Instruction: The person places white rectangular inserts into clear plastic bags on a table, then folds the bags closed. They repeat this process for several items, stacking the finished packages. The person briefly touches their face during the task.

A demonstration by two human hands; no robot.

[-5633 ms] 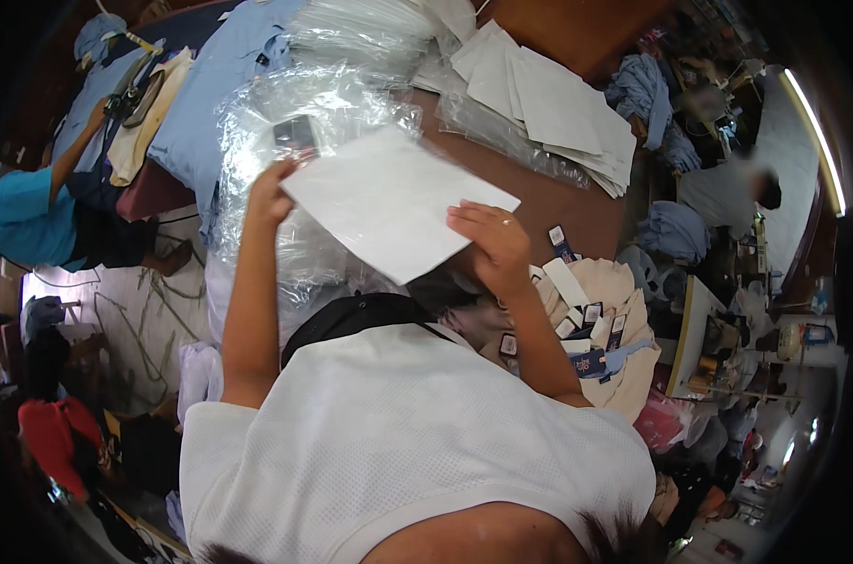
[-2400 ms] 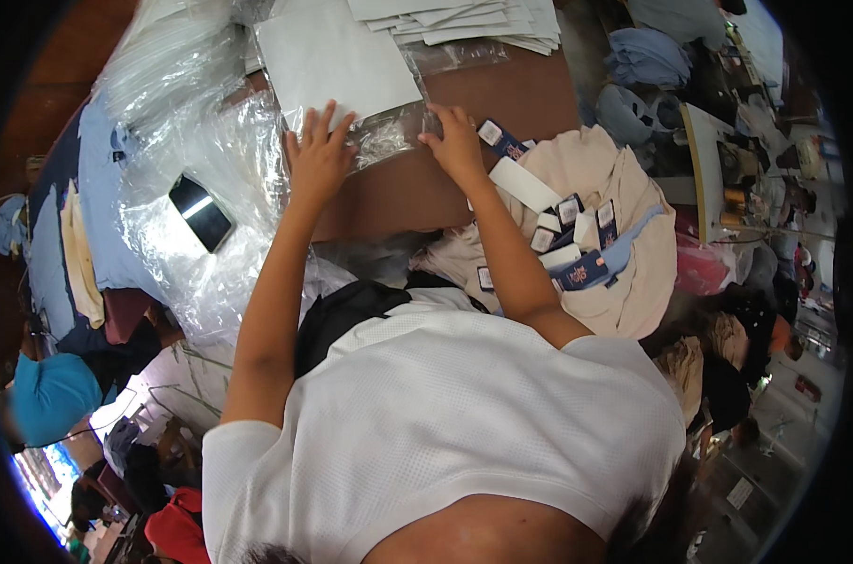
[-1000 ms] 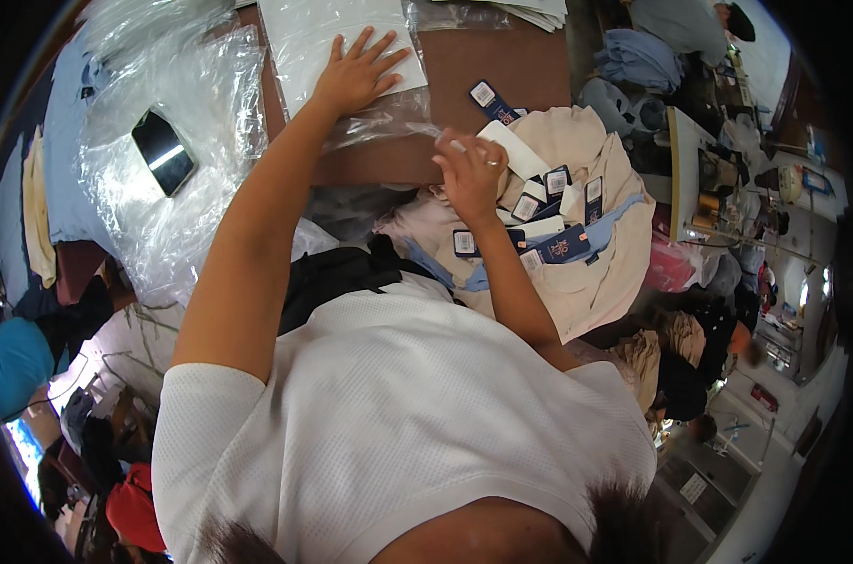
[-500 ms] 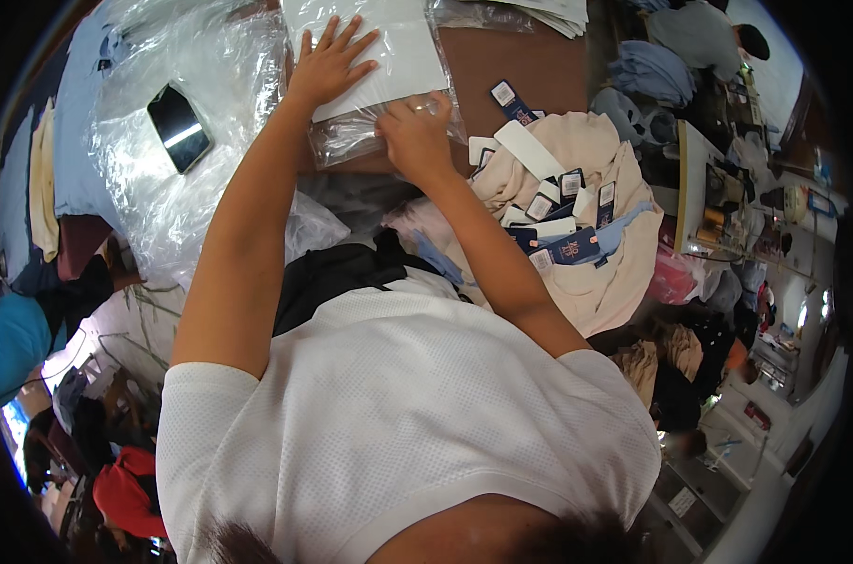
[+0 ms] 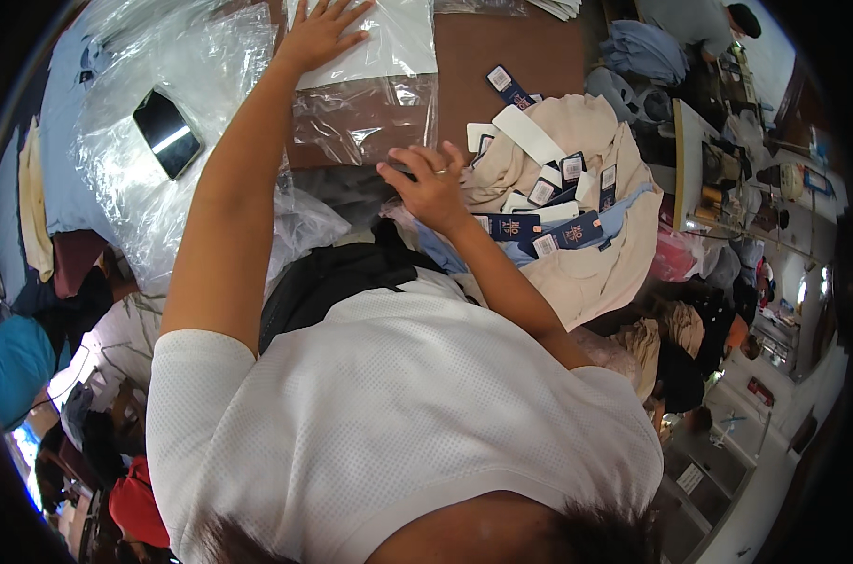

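My left hand [image 5: 321,38] lies flat with fingers spread on a white flat sheet or panel [image 5: 403,42] at the far side of the table. That white piece sits inside a clear plastic bag [image 5: 365,117], whose see-through end stretches toward me over the brown tabletop. Off the bag, near the table's front edge, my right hand [image 5: 426,186] hovers with its fingers bent and apart. A ring shows on one finger, and nothing shows in its grasp. Just right of it are navy hang tags [image 5: 572,235] on a heap of beige garments [image 5: 624,211].
Clear plastic bags [image 5: 224,66] cover the table's left side, with a black phone [image 5: 168,132] on top. Brown tabletop [image 5: 511,52] shows behind the heap. A white card [image 5: 528,134] lies on the garments. Folded blue clothes [image 5: 642,52] and a person [image 5: 694,23] are at the far right.
My right hand has come off the bag's near end and drawn back toward me. That end now lies flatter and longer. My left hand remains spread on the white piece.
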